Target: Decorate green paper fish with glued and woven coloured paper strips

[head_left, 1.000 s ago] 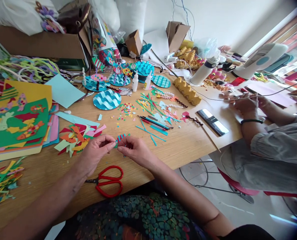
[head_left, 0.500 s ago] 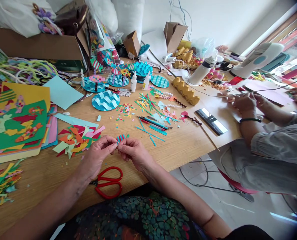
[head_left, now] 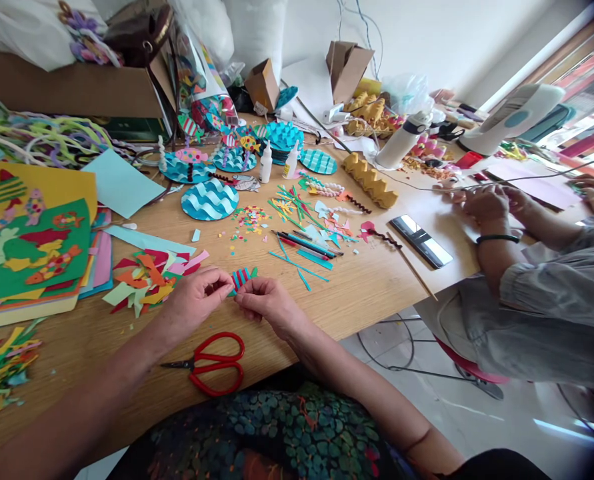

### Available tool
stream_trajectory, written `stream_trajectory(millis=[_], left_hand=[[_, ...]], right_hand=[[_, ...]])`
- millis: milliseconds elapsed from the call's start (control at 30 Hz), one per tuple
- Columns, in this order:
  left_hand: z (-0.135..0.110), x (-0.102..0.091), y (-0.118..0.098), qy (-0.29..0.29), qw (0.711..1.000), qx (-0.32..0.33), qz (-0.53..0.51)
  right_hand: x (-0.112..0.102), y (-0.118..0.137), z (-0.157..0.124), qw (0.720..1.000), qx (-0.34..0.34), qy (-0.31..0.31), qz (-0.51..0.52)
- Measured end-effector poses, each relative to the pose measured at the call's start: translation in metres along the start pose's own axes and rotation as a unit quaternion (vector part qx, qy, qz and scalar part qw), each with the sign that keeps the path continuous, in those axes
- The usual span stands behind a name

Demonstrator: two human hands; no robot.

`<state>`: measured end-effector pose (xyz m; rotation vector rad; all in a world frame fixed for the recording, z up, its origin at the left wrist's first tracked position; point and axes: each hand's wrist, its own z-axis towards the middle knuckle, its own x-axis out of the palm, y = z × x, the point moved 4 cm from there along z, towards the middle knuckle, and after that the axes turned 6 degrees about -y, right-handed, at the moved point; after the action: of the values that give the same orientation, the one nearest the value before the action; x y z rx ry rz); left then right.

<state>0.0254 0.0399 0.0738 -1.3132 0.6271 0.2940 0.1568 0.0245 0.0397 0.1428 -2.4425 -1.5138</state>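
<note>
A small red-and-blue striped paper piece (head_left: pixel 241 278) with a green tip is held over the table, partly hidden by fingers. My right hand (head_left: pixel 271 303) pinches its lower edge between thumb and forefinger. At its left edge, my left hand (head_left: pixel 201 293) is closed in a pinch, its fingertips against the paper. Red-handled scissors (head_left: pixel 219 360) lie on the table below my hands, blades pointing left. Just beyond my left hand is a pile of coloured paper scraps (head_left: pixel 149 280). Several pencils and thin blue strips (head_left: pixel 307 248) lie ahead of my right hand.
Wavy blue paper discs (head_left: pixel 209 199) and two small white bottles (head_left: pixel 265 163) stand farther back. Stacked coloured paper (head_left: pixel 37 253) covers the left side. A phone (head_left: pixel 421 241) and a thin stick (head_left: pixel 419 270) lie at right, near another person's hands (head_left: pixel 489 203).
My hands have drawn slightly apart at the fingertips, and more of the striped paper shows. My left forearm has shifted left, uncovering the scissor blades.
</note>
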Motion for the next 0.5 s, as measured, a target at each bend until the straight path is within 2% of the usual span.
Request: stream_trajectory(millis=[167, 267, 400, 500], left_hand=[[0.002, 0.003, 0.010, 0.024, 0.999, -0.020, -0.008], [0.006, 0.006, 0.019, 0.054, 0.998, -0.033, 0.003], [0.012, 0.012, 0.024, 0.071, 0.996, -0.044, 0.031], [0.016, 0.015, 0.023, 0.066, 0.995, -0.025, 0.076]], right_hand=[[-0.002, -0.002, 0.001, 1.000, -0.003, 0.008, -0.021], [-0.010, 0.000, 0.001, 0.994, -0.041, -0.004, -0.102], [-0.028, 0.008, -0.002, 0.950, -0.127, -0.091, -0.270], [-0.034, 0.010, -0.005, 0.911, -0.178, -0.121, -0.351]])
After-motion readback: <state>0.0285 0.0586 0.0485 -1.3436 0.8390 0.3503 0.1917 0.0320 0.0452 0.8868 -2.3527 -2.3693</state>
